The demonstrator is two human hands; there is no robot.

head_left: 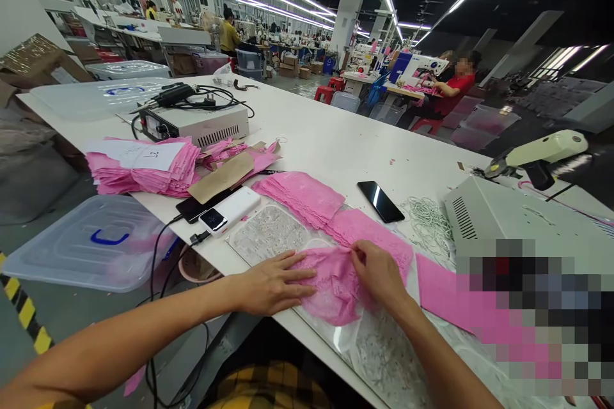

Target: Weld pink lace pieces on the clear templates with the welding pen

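A thin, crumpled pink fabric piece lies over a clear plastic template sheet at the table's near edge. My left hand rests flat with fingers spread, its fingertips on the left side of that piece. At the upper right edge of the same fabric, my right hand pinches a bit between thumb and forefinger. Just beyond the hands, a fanned stack of pink fabric pieces runs to the right. To the right is a flat pink sheet.
A black phone lies near tangled white cord. On the left are a white power bank, a pink fabric bundle and a box-shaped device with cables. A grey machine stands right. Several people sit at sewing stations farther off.
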